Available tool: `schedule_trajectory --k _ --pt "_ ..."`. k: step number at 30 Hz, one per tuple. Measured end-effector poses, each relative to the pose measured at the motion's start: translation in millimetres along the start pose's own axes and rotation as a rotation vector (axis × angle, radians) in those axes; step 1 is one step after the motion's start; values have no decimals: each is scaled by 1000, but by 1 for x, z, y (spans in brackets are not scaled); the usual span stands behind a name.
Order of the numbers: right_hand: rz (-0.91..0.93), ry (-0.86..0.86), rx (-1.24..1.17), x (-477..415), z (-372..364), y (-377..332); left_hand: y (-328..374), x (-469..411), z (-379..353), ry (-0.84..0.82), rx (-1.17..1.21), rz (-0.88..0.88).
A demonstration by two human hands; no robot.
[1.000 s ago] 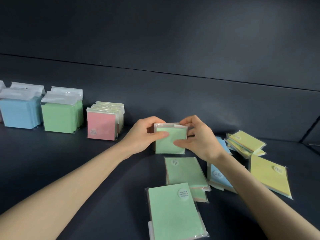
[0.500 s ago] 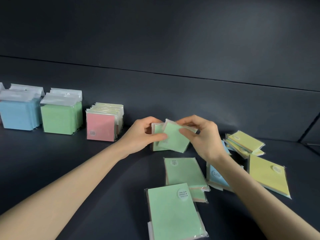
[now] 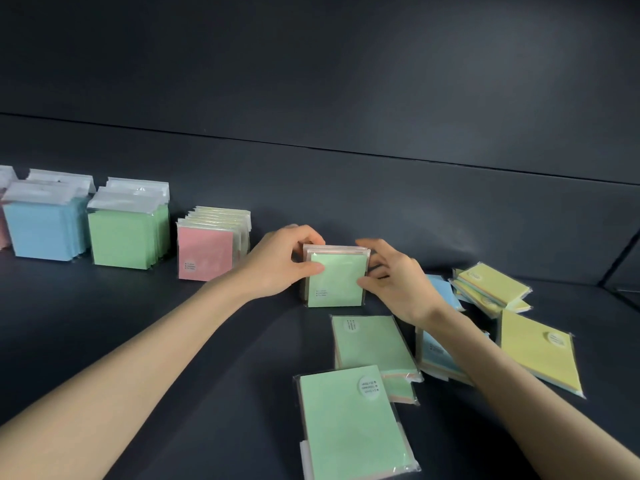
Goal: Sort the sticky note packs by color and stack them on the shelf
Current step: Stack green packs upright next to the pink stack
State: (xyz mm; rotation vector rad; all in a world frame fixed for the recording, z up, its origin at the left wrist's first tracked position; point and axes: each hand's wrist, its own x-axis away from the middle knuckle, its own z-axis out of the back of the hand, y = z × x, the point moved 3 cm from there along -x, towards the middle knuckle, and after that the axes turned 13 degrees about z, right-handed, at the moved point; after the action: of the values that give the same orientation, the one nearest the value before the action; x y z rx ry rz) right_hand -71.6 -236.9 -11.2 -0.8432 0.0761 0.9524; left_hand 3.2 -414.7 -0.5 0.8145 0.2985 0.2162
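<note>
A few small green sticky note packs (image 3: 337, 277) stand upright together on the dark shelf (image 3: 173, 341) at centre. My left hand (image 3: 277, 259) grips their left side, thumb on the front face and fingers behind. My right hand (image 3: 394, 275) touches the right edge with thumb and fingertips, fingers loosely spread. Larger green packs lie flat in front: one (image 3: 372, 344) just below the standing packs, another (image 3: 349, 420) nearer me.
Upright rows stand at the left: blue packs (image 3: 43, 230), green packs (image 3: 123, 239), pink-fronted packs (image 3: 206, 252). At the right lie yellow packs (image 3: 491, 285), a large yellow pack (image 3: 538, 351) and blue packs (image 3: 436, 355) partly under my right arm.
The tilted green pack my right hand held has been set upright against the front of the standing packs. My right hand has loosened and slid to their right edge.
</note>
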Motion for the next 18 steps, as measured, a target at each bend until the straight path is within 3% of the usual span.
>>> schedule_trajectory --k 6,12,18 --pt "23 -81 118 -25 -9 -13 3 -10 24 20 -349 -19" --pt "6 -49 140 -57 -38 -21 -5 -29 47 113 -831 -130" --pt "-16 -40 222 -75 -49 -14 -12 -40 47 169 -1045 -248"
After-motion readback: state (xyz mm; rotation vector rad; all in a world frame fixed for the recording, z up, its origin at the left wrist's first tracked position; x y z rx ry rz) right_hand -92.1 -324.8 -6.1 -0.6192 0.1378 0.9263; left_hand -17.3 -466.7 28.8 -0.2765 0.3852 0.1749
